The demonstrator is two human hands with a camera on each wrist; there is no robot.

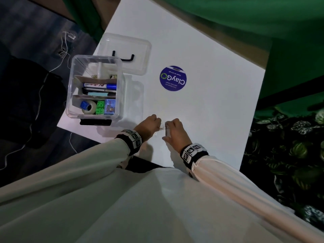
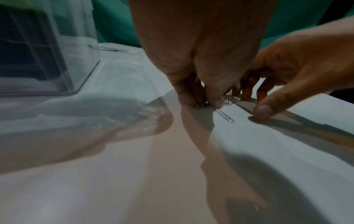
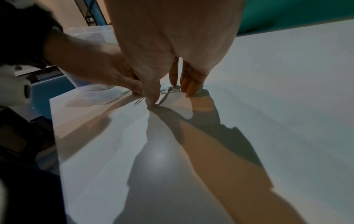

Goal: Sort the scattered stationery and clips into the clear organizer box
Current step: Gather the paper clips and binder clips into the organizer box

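White table [image 1: 201, 120], green backdrop [image 1: 245, 18], dark floor [image 1: 35, 41]

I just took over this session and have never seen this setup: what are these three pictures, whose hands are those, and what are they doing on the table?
There is no machine: a person works bare-handed, with one camera on the head and one on each wrist. The big picture looks down from the head; the other two look along each hand. On the white table stands a clear box already holding pens, tape and small blocks, its lid lying behind it. The left hand and right hand meet over a small pile of paper clips, fingertips gathering them; the left seems to pinch some. One clip lies loose beside the pile.
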